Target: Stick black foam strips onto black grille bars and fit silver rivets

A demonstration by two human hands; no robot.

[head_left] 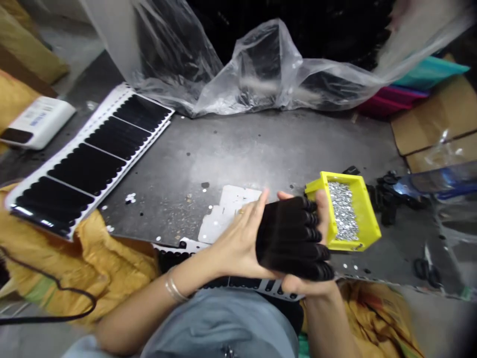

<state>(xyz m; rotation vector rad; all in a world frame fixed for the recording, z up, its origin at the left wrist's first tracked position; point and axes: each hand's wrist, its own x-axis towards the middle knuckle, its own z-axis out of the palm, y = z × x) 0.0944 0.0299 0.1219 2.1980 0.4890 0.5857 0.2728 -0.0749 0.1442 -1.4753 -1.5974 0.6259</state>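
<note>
Saw in the head view a thick stack of black strips point(290, 238) held between both hands, over the front edge of the table point(231, 149), near the middle of that edge. Found the left hand point(236, 243) laid along the left end of the stack, fingers straight and close together, not pinching; seemed placed so for keeping that end even. Noticed the right hand point(315, 288) with thumb at the near side and one finger bent up at the right end, gripping the stack between them, likely to prevent slipping apart. Could not tell the pose of the hidden fingers.

Observed a yellow bin point(367, 219) of small metal pieces point(345, 214) just beyond the right hand, near the front edge, perhaps put there for easy reach. Found black sheets point(112, 134) with white borders piled aslant along the left edge, and scissors point(428, 266) near the front right corner.

Read no brand anywhere. Saw on the white box point(39, 119), left of the sheets, a printed label with bluish marks, too blurred for reading.
</note>
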